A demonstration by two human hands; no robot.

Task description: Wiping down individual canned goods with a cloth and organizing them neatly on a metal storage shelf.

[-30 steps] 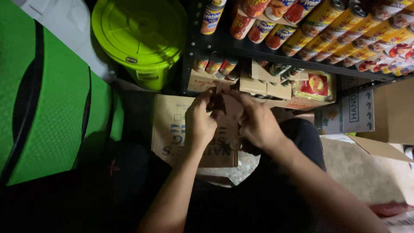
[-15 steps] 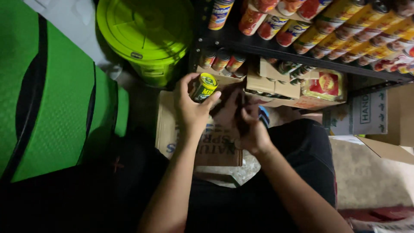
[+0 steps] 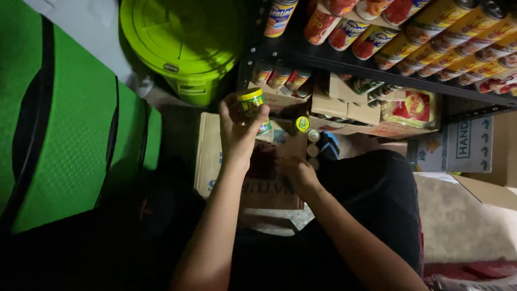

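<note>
- Left hand [image 3: 237, 132] raised over the open cardboard box [image 3: 207, 156]; its grip is closed round a small yellow-lidded jar [image 3: 252, 108], fingers behind, thumb across the front.
- Right hand [image 3: 296, 170] is down inside the box; fingers hidden, so I cannot tell if its grip has anything.
- More small jars [image 3: 308, 134] stand at the box's far edge, just beside the right hand.
- Risk: the jar is held high, one-handed; a loose thumb could drop it onto the jars below.
- Risk: dim light; the right forearm could knock the standing jars.
- Lower shelf [image 3: 377, 73] is crowded; a jar pushed in could topple neighbours.
</note>
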